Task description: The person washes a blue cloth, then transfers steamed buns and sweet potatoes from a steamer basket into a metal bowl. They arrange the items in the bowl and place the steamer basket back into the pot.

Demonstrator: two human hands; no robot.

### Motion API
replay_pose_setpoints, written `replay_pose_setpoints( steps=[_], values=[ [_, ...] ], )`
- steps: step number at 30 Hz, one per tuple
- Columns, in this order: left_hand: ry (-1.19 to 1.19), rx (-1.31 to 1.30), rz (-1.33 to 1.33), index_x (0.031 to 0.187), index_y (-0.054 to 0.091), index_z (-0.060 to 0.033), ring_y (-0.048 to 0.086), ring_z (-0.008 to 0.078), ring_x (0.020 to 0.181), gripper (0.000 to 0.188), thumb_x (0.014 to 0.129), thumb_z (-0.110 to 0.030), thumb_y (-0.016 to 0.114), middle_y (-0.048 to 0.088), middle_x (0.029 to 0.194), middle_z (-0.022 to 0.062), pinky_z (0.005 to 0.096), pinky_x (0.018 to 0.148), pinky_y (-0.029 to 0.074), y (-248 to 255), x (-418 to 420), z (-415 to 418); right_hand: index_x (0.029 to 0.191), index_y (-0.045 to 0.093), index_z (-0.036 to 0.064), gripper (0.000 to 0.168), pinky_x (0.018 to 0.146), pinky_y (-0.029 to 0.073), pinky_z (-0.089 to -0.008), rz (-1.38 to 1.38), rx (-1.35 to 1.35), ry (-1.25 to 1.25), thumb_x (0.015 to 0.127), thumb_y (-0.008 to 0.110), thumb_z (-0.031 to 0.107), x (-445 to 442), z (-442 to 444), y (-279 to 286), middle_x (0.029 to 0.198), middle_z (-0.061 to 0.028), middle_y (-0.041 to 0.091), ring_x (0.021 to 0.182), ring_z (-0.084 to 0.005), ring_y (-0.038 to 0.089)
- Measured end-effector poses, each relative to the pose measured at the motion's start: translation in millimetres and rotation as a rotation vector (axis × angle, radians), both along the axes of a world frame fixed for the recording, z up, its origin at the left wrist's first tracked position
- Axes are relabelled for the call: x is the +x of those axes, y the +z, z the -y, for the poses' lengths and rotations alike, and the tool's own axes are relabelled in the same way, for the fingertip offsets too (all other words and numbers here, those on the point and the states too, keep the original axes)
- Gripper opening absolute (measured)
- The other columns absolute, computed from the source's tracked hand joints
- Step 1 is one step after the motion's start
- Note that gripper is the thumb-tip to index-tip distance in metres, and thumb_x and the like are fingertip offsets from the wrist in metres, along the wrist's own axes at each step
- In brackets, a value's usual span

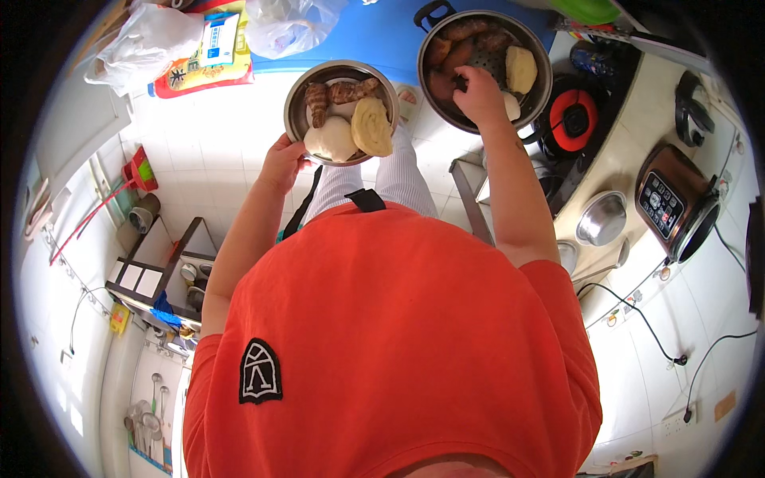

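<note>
My left hand grips the rim of a round stainless-steel dish, held out over the legs. In the dish lie two brown ridged taro corms, a smooth white steamed bun and a pale yellow steamed roll. To the right, my right hand reaches into a dark two-handled steamer pot with a perforated insert. Its fingertips are over reddish-brown sweet potatoes; whether they grip one is hard to see. Another yellow roll and a partly hidden white bun lie in the pot.
A blue tabletop bears plastic bags and a printed rice bag. On the right counter are a round red-and-black appliance, a steel bowl and an electric cooker. A red-handled broom stands left.
</note>
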State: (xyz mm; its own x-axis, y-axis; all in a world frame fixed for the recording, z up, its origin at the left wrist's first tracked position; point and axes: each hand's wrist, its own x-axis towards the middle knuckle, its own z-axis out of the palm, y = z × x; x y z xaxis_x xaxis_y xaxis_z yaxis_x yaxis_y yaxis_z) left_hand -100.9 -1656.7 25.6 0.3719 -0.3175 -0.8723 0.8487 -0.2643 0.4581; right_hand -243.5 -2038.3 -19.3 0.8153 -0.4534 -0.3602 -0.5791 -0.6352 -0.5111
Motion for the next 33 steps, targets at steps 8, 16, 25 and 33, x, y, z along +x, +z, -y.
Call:
replay_pose_setpoints(
  steps=[8,16,25,33],
  values=[
    [0.043,-0.004,-0.002,0.105,0.061,-0.0022,0.059,0.0128,0.065,0.023,0.082,-0.004,0.061,0.066,0.085,0.0063,0.024,0.056,0.048,-2.8,-1.2,4.1,0.12,0.059,0.009,0.048,0.095,0.046,-0.0428,-0.101,-0.158,0.228,0.073,0.066,0.018,14.1,-15.2,-17.0,0.116,-0.0168,0.058,0.11,-0.0357,0.055],
    [0.045,0.028,-0.018,0.108,0.059,-0.0005,0.061,0.0146,0.066,0.026,0.082,-0.003,0.059,0.066,0.087,0.0077,0.025,0.058,0.049,1.0,0.9,7.8,0.108,0.065,0.005,0.053,0.087,0.051,-0.043,-0.186,-0.102,-0.336,0.07,0.07,0.041,69.7,-20.5,-17.4,0.11,-0.0177,0.064,0.104,-0.0355,0.061],
    [0.033,0.018,-0.031,0.106,0.06,-0.002,0.06,0.014,0.066,0.024,0.083,-0.005,0.059,0.065,0.087,0.007,0.0244,0.057,0.048,3.2,2.4,3.2,0.103,0.07,0.001,0.058,0.082,0.053,-0.0415,-0.455,0.055,-0.362,0.07,0.072,0.047,101.7,-1.6,-25.4,0.106,-0.0209,0.067,0.099,-0.0346,0.065],
    [0.058,-0.005,-0.024,0.106,0.06,-0.0018,0.06,0.014,0.064,0.024,0.082,-0.003,0.058,0.066,0.085,0.0071,0.0247,0.055,0.048,3.4,1.7,4.1,0.108,0.067,-0.003,0.059,0.087,0.051,-0.0398,-0.378,0.167,-0.424,0.067,0.076,0.038,85.8,6.8,-40.0,0.111,-0.0242,0.065,0.103,-0.0351,0.064]
  ],
)
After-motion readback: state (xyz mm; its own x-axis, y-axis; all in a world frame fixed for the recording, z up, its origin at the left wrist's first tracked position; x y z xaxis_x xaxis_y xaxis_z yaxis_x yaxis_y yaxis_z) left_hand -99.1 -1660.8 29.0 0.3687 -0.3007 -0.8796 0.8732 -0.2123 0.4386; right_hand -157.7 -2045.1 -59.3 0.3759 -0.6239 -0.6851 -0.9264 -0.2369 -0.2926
